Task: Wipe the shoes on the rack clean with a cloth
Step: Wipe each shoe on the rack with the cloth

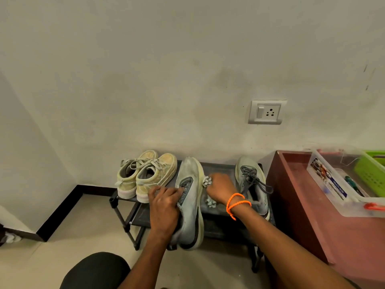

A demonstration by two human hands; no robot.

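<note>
Count: 4 shoes on the rack (125, 207), 1 cloth, 2 hands.
- Two yellowish sneakers (145, 176) side by side at the rack's left end, touching each other, toes to the wall.
- Grey shoe (190, 203) mid-rack, tipped on its side, heel hanging past the front edge. Left hand (164, 211) grips it at the collar, fingers curled over the tongue area.
- Second grey shoe (253, 184) upright at the right end, laces loose.
- Right hand (220, 189), orange bands on the wrist, is bunched around the cloth (207, 181) and pressed to the sole edge of the tipped shoe; cloth ends poke out above and below the fist.

Room: bare shelf between the two grey shoes, partly taken by the right hand. Rack's right end sits just beside a reddish counter (295, 184) carrying a clear plastic box (333, 188) and a green basket (370, 174). Open floor left of and in front of the rack.
</note>
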